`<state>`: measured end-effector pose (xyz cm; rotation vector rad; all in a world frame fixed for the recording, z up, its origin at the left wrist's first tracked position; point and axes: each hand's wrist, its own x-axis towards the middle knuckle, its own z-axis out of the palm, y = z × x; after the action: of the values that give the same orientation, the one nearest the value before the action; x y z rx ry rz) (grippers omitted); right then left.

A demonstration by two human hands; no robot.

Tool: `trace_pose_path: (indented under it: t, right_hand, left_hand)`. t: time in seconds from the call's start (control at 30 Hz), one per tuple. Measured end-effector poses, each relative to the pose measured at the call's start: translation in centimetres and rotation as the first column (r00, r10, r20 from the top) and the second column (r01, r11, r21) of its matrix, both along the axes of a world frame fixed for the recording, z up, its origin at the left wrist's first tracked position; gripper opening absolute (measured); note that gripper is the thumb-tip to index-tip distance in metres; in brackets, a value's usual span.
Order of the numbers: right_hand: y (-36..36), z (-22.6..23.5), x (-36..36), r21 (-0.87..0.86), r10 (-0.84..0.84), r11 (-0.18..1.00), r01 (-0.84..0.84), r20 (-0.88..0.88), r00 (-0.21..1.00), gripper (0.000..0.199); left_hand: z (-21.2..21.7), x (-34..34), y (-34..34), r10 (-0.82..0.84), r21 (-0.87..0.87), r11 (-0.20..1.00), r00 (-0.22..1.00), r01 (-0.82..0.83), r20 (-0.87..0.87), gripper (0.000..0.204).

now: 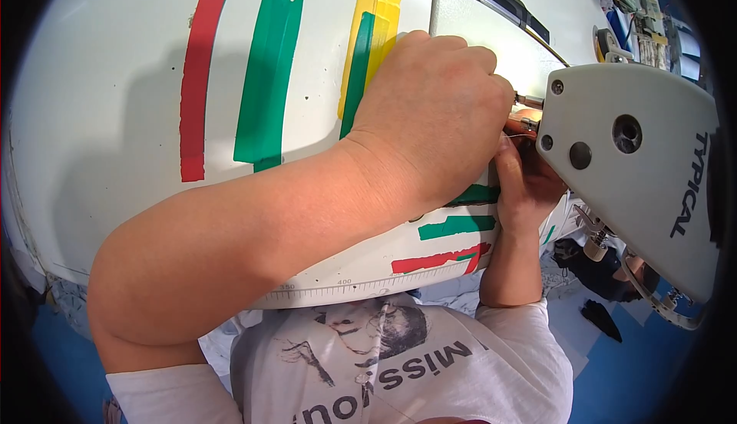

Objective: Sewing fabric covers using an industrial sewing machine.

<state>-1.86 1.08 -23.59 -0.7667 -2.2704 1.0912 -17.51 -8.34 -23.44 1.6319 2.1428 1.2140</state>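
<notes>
My left hand [437, 109] reaches across to the needle area of a white sewing machine [629, 155]. Its fingers are curled closed, and what they hold, if anything, is hidden behind the knuckles. Just below and to the right, my right hand [526, 186] comes up close under the machine head, its thumb bent toward its fingers at the metal needle parts [526, 123]. A fine pale thread [522, 135] shows by the right thumb. Both hands' fingertips are mostly hidden, so I cannot tell which one grips the thread.
Red tape [201, 79], green tape [269, 79] and yellow tape [382, 2] strips mark the white table [138, 140]. A printed ruler scale [338, 289] runs along its front edge. Small red and green tape pieces lie near my right forearm. Several items crowd a shelf [649, 17] at far right.
</notes>
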Motion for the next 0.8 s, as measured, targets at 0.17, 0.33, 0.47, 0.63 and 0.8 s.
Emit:
trace_pose_path:
  t: [0.17, 0.33, 0.47, 0.63, 0.8]
  right_hand:
    - [0.0, 0.1, -0.1, 0.043, 0.007, 0.999, -0.007, -0.004, 1.000, 0.040]
    - [0.0, -0.2, 0.1, 0.026, 0.023, 0.999, -0.022, -0.004, 1.000, 0.039]
    - [0.6, -0.4, 0.6, 0.054, 0.010, 0.998, -0.011, 0.013, 1.000, 0.038]
    - [1.4, 0.0, 1.3, 0.365, 0.018, 0.931, -0.019, 0.007, 1.000, 0.037]
    - [1.2, -0.7, 1.2, 0.395, -0.016, 0.918, 0.036, -0.053, 0.998, 0.024]
  left_hand:
    - [-0.4, 0.1, 0.4, 0.038, 0.124, 0.991, 0.999, -0.041, 0.027, 0.006]
    - [-0.6, 0.2, 0.2, 0.041, 0.150, 0.988, 0.999, -0.046, 0.033, 0.006]
    - [-0.5, 0.1, 0.2, 0.027, 0.168, 0.985, 0.998, -0.036, 0.057, 0.005]
    - [1.1, -0.2, -0.5, -0.023, 0.005, 1.000, 0.903, 0.023, 0.428, 0.006]
    - [2.4, -0.8, -1.7, 0.085, -0.156, 0.986, 0.624, 0.060, 0.777, 0.013]
